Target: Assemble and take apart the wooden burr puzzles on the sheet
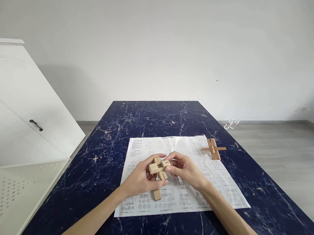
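Note:
Above a printed instruction sheet (194,199), a partly joined wooden block puzzle (153,168) of pale notched pieces is held between both hands. My left hand (142,175) curls around its left and lower side, thumb underneath near the front. My right hand (181,167) pinches a block marked with dark strokes (166,164) at the puzzle's right side, between thumb and fingers. One loose wooden piece (157,195) shows on the sheet just below my left thumb. Parts of the puzzle are hidden behind the fingers.
At the sheet's right edge lies a flat wooden piece (217,154) crossed by a thin stick. The blue marbled table (157,117) reaches back toward a white wall. A white cabinet (26,97) and a perforated white basket (3,192) stand left; slippers (231,124) lie on the floor.

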A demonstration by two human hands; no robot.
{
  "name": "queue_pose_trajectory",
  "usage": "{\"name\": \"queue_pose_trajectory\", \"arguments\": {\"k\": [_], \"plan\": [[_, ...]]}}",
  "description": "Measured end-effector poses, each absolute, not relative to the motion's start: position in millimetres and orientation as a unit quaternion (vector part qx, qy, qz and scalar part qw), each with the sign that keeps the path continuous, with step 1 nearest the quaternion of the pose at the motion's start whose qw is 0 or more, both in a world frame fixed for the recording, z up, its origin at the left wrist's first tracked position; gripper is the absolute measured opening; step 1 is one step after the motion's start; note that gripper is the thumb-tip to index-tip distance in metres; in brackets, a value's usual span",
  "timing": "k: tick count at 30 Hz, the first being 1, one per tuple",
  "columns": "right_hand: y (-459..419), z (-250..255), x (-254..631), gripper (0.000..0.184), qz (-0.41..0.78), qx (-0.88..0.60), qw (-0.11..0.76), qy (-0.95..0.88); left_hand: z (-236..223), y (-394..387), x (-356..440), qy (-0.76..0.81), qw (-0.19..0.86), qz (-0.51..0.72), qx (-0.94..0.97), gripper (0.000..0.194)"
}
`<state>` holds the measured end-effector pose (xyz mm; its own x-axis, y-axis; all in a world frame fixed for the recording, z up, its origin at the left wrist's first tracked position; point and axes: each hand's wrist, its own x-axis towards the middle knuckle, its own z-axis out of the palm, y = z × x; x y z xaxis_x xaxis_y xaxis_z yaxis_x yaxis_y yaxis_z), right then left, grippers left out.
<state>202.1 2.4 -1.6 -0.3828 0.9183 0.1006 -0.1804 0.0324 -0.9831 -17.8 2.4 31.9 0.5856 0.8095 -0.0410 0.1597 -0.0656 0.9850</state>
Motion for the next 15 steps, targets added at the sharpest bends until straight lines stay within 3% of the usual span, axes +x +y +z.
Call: {"name": "queue_pose_trajectory", "arguments": {"k": [15], "plan": [[2.2, -0.9, 203.8, 0.037, 0.592, -0.343, 0.447, -0.577, 33.3, 1.2, -18.6, 0.343, 0.574, 0.276, 0.69, 0.066]]}}
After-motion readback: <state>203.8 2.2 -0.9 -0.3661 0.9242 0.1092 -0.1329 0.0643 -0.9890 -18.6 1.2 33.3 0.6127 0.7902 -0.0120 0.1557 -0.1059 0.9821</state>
